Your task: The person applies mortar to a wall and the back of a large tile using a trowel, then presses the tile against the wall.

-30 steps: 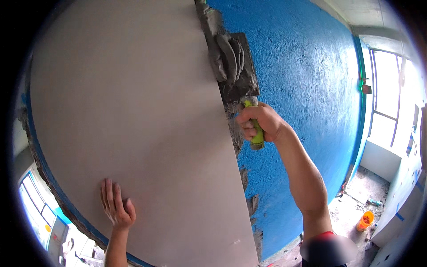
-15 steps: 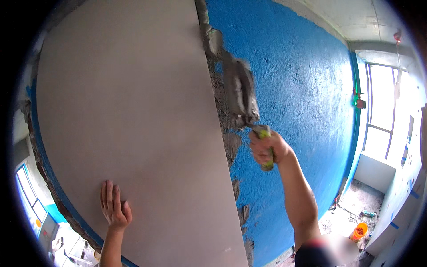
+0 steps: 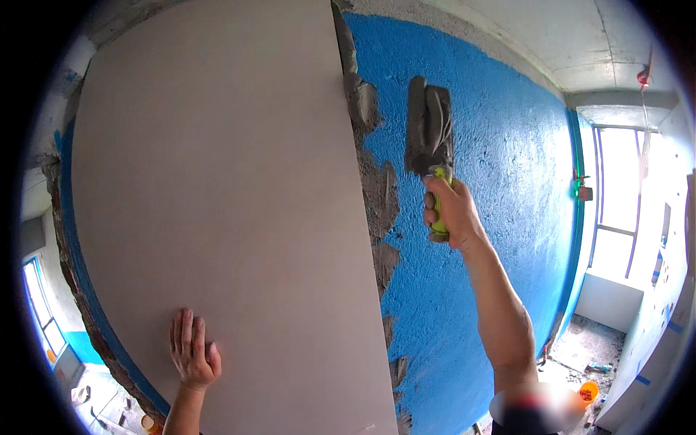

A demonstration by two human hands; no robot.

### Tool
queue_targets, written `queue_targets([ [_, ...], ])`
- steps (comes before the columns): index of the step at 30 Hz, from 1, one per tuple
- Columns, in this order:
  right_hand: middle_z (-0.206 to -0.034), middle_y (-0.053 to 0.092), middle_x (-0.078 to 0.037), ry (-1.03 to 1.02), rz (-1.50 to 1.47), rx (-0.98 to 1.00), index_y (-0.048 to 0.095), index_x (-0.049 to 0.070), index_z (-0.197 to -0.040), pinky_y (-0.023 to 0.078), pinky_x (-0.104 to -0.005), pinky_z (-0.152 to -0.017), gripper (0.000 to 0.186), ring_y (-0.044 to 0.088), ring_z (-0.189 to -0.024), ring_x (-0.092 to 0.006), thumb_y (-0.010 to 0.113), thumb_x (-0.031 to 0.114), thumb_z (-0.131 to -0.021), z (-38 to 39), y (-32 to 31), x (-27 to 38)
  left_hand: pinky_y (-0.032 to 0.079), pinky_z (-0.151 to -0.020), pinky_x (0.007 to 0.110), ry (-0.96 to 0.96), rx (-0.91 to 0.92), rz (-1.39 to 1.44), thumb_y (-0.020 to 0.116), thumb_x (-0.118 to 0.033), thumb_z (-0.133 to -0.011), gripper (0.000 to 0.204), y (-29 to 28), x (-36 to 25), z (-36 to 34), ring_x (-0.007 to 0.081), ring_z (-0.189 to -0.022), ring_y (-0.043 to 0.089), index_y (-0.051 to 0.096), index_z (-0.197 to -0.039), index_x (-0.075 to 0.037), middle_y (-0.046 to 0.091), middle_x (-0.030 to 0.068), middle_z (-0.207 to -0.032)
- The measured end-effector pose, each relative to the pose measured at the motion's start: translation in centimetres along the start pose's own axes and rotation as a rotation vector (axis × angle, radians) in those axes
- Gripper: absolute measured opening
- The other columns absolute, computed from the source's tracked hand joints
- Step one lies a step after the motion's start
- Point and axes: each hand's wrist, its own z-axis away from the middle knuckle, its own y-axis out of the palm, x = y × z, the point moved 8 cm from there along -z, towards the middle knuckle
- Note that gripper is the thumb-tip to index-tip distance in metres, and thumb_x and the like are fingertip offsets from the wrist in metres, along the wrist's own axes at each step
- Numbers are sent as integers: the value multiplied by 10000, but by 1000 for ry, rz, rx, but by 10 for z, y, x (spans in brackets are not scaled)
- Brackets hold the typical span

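Observation:
A large pale grey tile [image 3: 239,188] stands against a wall painted blue [image 3: 507,217]. My left hand [image 3: 194,351] lies flat on the lower part of the tile, its fingers stretched upward. In my right hand [image 3: 451,210] is a trowel [image 3: 433,119], gripped by its yellow-green handle with the blade pointing up. Grey mortar clings to the blade, which is in front of the blue wall, right of the tile. Rough grey mortar [image 3: 380,196] runs in an uneven strip along the tile's right edge.
An orange bucket [image 3: 588,393] with small reddish things inside stands on the littered floor at the lower right. A bright window [image 3: 616,196] is beyond the blue wall. At the lower left, another orange container [image 3: 150,424] sits near the tile's edge.
My right hand has drawn the trowel away from the tile's edge, up and to the right. My left hand stays flat on the tile. The view has shifted slightly.

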Motion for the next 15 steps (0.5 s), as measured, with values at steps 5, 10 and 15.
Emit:
queue_targets([
  [5, -712, 499, -20, 17, -13, 36, 507, 51, -930, 397, -325, -457, 205, 479, -512, -112, 603, 232, -934, -34, 15, 14, 305, -1137, 574, 0, -31, 30, 391, -263, -978, 507, 2, -2, -6, 417, -1383, 396, 472, -1405, -3, 416, 217, -1493],
  [10, -730, 518, -20, -22, 119, 117, 484, 56, -950, 429, -296, -474, 197, 482, -512, -99, 617, 197, -912, -51, 55, 45, 303, -1140, 579, -40, -16, 51, 392, -267, -981, 502, 7, 2, 3, 410, -1375, 408, 474, -1405, -9, 426, 211, -1487],
  [15, -731, 508, -24, 43, 21, 209, 477, 68, -912, 436, -314, -486, 182, 470, -507, -105, 623, 173, -879, -49, 74, 40, 317, -1134, 573, -24, -27, 38, 393, -275, -988, 501, 0, -1, -4, 405, -1372, 418, 473, -1409, -17, 443, 203, -1479],
])
